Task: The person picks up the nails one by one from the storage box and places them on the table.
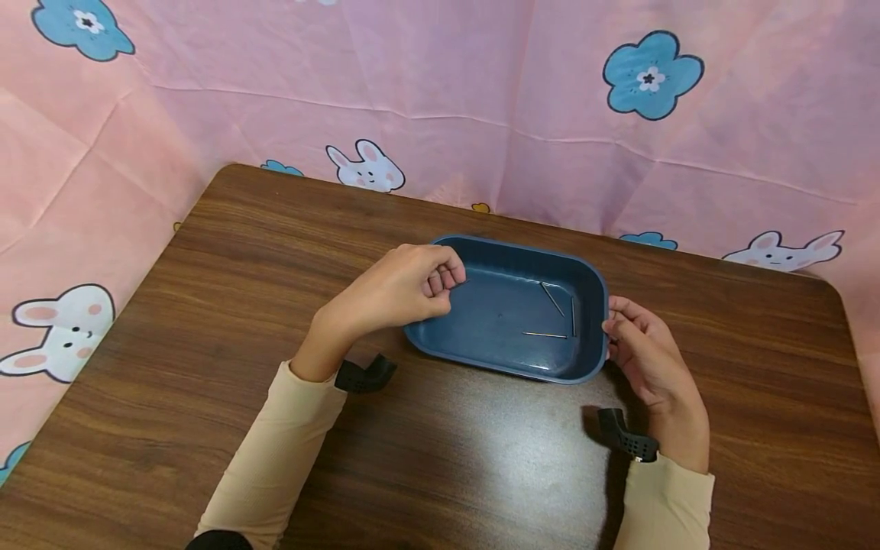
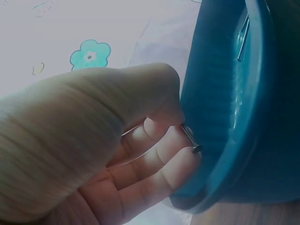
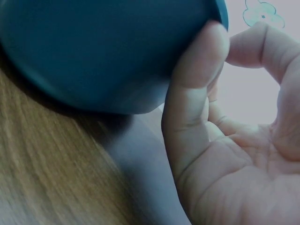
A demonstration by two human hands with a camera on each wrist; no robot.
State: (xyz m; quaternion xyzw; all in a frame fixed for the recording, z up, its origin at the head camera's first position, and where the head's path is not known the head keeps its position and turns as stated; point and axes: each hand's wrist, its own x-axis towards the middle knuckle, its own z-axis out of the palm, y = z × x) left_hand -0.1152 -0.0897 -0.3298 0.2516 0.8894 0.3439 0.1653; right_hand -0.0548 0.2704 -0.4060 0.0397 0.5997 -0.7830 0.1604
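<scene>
A dark blue rectangular plastic tub (image 1: 481,328) sits on the table, and several thin metal nails (image 1: 545,334) lie on its floor toward the right end. Over the tub's left end, my left hand (image 1: 406,286) pinches another nail (image 2: 190,137) between curled fingers; its flat head shows in the left wrist view, while the rest is hidden by the fingertips. At the opposite end, my right hand (image 1: 646,355) grips the tub's rim, with the thumb (image 3: 197,61) against the outer wall.
The brown wood-grain table (image 1: 227,305) extends around the tub on all sides. Behind it hangs a pink cloth (image 1: 467,92) printed with rabbits and blue flowers. Each wrist carries a black camera mount (image 1: 366,374).
</scene>
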